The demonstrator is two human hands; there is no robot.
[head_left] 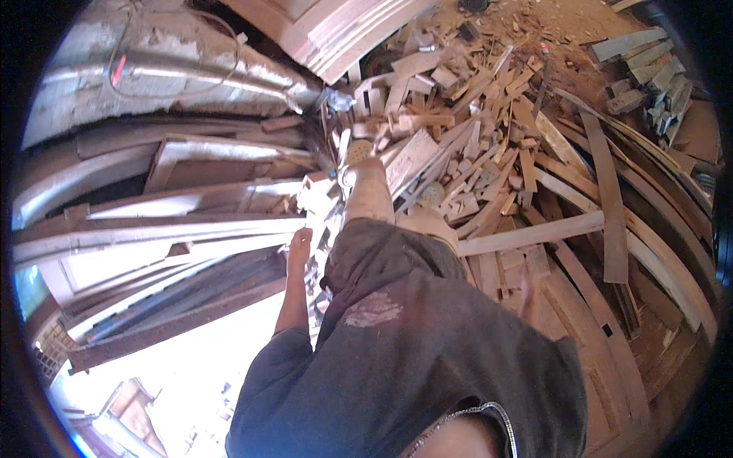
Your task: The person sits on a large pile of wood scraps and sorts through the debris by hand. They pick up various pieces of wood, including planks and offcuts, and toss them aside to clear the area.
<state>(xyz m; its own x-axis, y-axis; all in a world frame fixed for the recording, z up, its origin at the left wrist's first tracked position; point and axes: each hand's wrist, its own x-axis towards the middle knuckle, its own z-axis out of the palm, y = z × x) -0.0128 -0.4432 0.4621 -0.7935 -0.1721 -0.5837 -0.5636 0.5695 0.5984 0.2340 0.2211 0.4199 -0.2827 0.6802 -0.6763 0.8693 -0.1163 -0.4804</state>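
My left hand [301, 240] hangs at my left side, its fingers curled in and nothing visible in them. In the picture it overlaps the end of a long pale board [229, 227]; whether the two touch, I cannot tell. On my other side, the right hand [526, 281] is faint and smeared by motion, so its fingers do not show clearly. Below it lie brown planks [584, 336]. My legs stand among a heap of wood offcuts [466, 172], with one knee forward.
Long boards [114, 202] are stacked along the left by a worn wall [198, 53]. A panelled wooden piece [343, 34] juts in at the top. Curved planks [641, 229] lie at right, with a stack of short pieces [649, 72] beyond. A loose beam [534, 233] crosses beside my leg.
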